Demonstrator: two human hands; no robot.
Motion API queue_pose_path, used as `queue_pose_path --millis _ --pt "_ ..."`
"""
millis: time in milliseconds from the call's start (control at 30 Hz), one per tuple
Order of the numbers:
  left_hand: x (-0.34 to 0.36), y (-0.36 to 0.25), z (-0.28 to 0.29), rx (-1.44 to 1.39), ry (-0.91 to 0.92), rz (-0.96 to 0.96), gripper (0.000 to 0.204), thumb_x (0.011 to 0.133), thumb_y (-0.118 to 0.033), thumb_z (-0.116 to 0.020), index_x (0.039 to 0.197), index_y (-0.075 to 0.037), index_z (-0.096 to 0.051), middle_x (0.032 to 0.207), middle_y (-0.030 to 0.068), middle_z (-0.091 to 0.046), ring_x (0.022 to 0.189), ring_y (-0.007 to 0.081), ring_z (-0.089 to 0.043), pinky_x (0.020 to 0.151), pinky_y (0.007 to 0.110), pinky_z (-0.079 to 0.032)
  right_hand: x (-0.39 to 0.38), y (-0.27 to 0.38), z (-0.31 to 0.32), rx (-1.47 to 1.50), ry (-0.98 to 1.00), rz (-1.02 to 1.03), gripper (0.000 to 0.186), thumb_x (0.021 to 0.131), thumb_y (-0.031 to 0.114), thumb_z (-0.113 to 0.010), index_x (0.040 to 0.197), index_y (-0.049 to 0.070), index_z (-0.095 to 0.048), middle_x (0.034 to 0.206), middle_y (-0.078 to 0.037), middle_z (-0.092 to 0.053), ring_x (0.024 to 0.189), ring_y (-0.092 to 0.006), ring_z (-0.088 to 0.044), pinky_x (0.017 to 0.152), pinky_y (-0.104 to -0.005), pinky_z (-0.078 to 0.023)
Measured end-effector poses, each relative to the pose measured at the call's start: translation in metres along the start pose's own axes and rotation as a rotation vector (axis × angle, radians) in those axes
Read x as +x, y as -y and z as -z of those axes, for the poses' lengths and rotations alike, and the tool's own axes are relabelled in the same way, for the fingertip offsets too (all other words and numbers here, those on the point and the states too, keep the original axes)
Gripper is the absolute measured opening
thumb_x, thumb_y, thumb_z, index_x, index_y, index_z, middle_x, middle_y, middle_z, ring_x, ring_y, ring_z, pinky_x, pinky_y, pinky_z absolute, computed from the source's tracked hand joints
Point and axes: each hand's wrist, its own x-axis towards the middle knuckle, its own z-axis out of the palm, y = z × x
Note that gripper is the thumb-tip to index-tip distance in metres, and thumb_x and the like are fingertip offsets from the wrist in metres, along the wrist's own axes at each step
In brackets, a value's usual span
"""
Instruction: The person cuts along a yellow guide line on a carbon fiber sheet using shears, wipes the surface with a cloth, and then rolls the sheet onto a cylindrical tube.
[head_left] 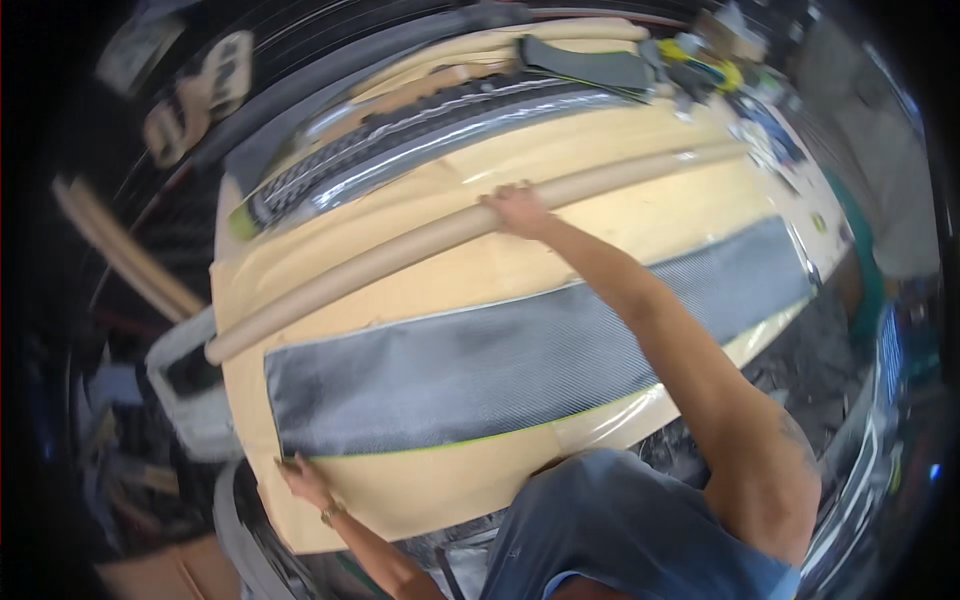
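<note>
Right hand [517, 208] grips the long cardboard tube [440, 237] lying across the desk [640, 215]; left hand [303, 479] presses flat on the woven sheet's [520, 355] near corner. Sheet looks unrolled, flat.

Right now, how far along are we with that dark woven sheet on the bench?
Looks done: the dark woven sheet lies flat across the tan-covered table. In hand: the right hand rests on the long cardboard tube beyond the sheet; the left hand presses near the sheet's near-left corner. Left: the tube is bare, nothing wound on it.
</note>
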Motion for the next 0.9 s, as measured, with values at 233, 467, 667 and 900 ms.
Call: queue_pose_path --millis 233,467,667,900 --pt "0.021 -0.030 0.007 -0.473 0.050 0.304 0.052 0.093 -0.006 -0.064 0.141 0.004 -0.045 0.092 0.0085 -0.059 0.082 0.0207 -0.056 0.074 0.035 -0.046 0.039 0.035 0.008 -0.022 -0.072 -0.026 0.048 0.089 0.016 -0.058 0.135 0.025 -0.050 0.127 -0.011 -0.055 0.127 -0.0300 -0.049 0.108 -0.0676 -0.024" --pt "0.026 -0.045 -0.024 -0.927 0.147 0.588 0.020 0.092 -0.015 -0.068 0.106 -0.002 -0.062 0.070 -0.0045 -0.045 0.057 0.0071 -0.040 0.049 0.028 -0.032 0.015 0.016 0.003 0.378 -0.479 -0.217 0.050 0.089 0.014 -0.060 0.137 0.013 -0.047 0.130 -0.018 -0.052 0.126 -0.0352 -0.048 0.107 -0.0560 -0.035" --pt "0.035 0.018 -0.002 -0.829 0.188 0.654 0.027 0.091 -0.027 -0.071 0.097 -0.002 -0.063 0.075 0.0022 -0.060 0.059 0.0111 -0.050 0.050 0.026 -0.040 -0.176 0.025 0.057 0.786 -0.283 -0.317 0.039 0.090 0.016 -0.062 0.127 0.006 -0.056 0.128 -0.015 -0.056 0.120 -0.0315 -0.054 0.102 -0.0427 -0.044" --pt "0.009 0.013 0.027 -0.985 0.219 0.667 0.045 0.099 -0.030 -0.057 0.123 0.008 -0.055 0.116 0.0188 -0.063 0.103 0.0279 -0.062 0.090 0.037 -0.051 -0.495 -0.063 0.029 0.207 -0.765 -1.114 0.042 0.089 0.015 -0.066 0.126 -0.001 -0.054 0.120 -0.018 -0.061 0.108 -0.0306 -0.060 0.085 -0.0367 -0.052"
